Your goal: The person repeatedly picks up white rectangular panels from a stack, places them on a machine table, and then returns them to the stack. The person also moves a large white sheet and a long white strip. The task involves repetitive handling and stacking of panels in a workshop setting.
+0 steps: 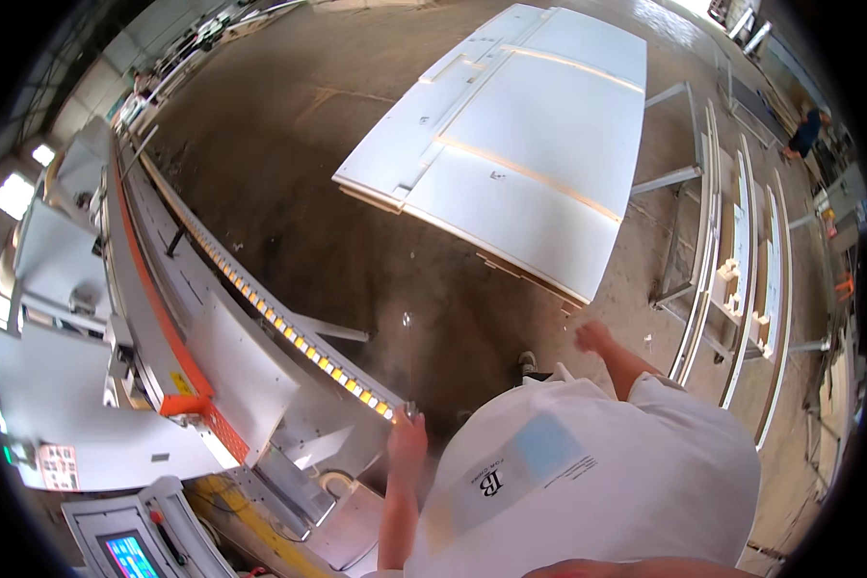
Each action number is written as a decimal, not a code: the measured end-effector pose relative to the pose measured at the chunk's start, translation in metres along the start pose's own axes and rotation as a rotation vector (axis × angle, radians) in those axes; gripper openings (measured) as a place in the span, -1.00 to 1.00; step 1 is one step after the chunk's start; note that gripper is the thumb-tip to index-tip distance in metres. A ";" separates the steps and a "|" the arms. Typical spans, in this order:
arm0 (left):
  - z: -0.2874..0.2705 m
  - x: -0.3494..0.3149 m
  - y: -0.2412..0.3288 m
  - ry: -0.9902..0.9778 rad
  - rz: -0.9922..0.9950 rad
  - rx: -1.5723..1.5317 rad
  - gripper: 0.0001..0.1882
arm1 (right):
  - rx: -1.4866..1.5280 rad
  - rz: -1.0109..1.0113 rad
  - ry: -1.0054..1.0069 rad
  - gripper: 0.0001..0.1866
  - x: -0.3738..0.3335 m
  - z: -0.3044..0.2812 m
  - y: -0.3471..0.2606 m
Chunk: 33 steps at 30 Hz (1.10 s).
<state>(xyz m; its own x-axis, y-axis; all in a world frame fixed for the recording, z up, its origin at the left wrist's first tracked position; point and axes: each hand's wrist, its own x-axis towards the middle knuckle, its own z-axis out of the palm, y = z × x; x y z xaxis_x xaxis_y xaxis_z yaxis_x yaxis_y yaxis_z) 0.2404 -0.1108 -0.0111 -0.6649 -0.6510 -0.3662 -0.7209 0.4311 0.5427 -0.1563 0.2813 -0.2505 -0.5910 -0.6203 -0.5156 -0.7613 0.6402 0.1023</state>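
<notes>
My left hand (407, 435) is at the near end of a long roller rail (303, 345), its fingers closed around the rail's tip. The rail carries a row of yellow and white rollers and runs along the front of a large edge-processing machine (217, 371). Held out from my body, my right hand (593, 336) has loosely curled fingers with nothing visible in them. It is just short of the near right corner of a stack of white panels (539, 116), apart from it. Narrow wood-coloured strips cross the top of the stack.
A control console (125, 539) with a lit screen stands at the lower left. On the right, a metal rack (689, 260) holds long narrow boards (737, 260). A support leg (332, 328) juts from the rail over the floor. Another person (807, 133) is at the far right.
</notes>
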 end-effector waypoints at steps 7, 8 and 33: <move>0.035 0.058 0.087 -0.065 0.101 0.029 -0.57 | 0.846 0.570 -0.303 -0.65 -0.182 0.034 -0.015; 0.037 0.058 0.103 -0.072 0.133 0.049 -0.58 | 0.977 0.670 -0.302 -0.64 -0.189 0.023 -0.020; 0.030 -0.054 0.114 -0.187 0.146 0.303 -0.60 | 1.800 0.200 0.223 -0.76 0.084 -0.201 0.022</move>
<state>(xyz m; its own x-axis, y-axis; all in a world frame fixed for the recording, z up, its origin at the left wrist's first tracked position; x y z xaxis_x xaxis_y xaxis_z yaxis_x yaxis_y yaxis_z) 0.1882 -0.0074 0.0477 -0.7686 -0.4560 -0.4487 -0.6227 0.6941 0.3612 -0.2767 0.1524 -0.1201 -0.7619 -0.4271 -0.4869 0.4101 0.2637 -0.8731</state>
